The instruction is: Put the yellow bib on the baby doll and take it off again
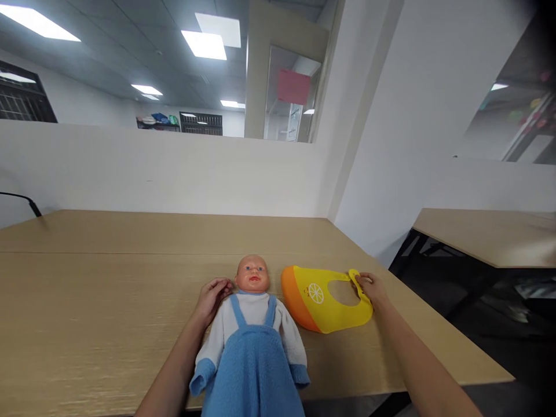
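A baby doll [252, 324] lies on its back on the table, in a white top and blue overalls, with its head away from me. My left hand [214, 294] rests beside the doll's head and shoulder, fingers loosely bent and holding nothing. To the right of the doll lies a yellow silicone baby bib [330, 301] with an orange pocket and a white citrus slice print. My right hand [370, 287] pinches the bib's neck strap at its right end; the fingertips are partly hidden. The bib's neck opening faces right.
The wooden table [108, 307] reaches back to a white wall [195, 179] and ends at a slanting edge on the right. A black cable [33, 205] stands at the far left. Another table [486, 234] is beyond a gap at the right.
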Demonstrator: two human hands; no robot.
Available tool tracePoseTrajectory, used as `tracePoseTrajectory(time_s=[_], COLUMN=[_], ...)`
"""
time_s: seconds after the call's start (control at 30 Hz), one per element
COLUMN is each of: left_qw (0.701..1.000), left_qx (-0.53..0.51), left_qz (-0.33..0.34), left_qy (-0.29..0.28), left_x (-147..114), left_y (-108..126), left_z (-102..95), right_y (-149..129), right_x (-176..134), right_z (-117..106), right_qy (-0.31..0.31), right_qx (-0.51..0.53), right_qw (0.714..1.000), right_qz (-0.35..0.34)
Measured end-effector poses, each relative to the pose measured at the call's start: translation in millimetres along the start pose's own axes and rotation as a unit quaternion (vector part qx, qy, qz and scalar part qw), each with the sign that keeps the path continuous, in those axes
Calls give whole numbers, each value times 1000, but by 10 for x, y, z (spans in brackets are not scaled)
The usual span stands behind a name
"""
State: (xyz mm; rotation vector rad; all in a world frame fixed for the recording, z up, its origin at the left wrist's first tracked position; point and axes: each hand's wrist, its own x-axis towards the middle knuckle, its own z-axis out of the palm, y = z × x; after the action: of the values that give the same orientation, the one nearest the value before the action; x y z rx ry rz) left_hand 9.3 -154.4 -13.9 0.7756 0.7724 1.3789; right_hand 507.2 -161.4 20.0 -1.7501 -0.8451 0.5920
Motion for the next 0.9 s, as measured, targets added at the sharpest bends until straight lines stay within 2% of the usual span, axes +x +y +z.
tracePoseTrajectory(time_s=[0.1,0.33,0.4,0.5,0.67,0.77,0.9], left_qw=[1000,1000,1000,1000,999,998,988], left_qx=[8,16,17,22,37,66,141], left_qz=[0,-3,-3,-1,5,19,58], left_qy=[-2,3,3,3,3,4,29], left_x=[-17,-36,-40,-41,-25,-16,-70], left_y=[14,13,15,18,-2,-17,0], left_z=[6,-2,1,0,-31,-33,28], right_y=[69,69,88,109,207,308,367], right_x=[2,11,44,57,-173,-447,-816], right_z=[-47,-156,-175,-179,-192,-201,-166], right_qy=[-25,-76,-67,-21,57,78,59], right_qx=[90,154,124,5,-179,-209,-214], right_qw=[996,985,990,999,977,968,964], right_qz=[15,27,20,-36,-103,-111,-147])
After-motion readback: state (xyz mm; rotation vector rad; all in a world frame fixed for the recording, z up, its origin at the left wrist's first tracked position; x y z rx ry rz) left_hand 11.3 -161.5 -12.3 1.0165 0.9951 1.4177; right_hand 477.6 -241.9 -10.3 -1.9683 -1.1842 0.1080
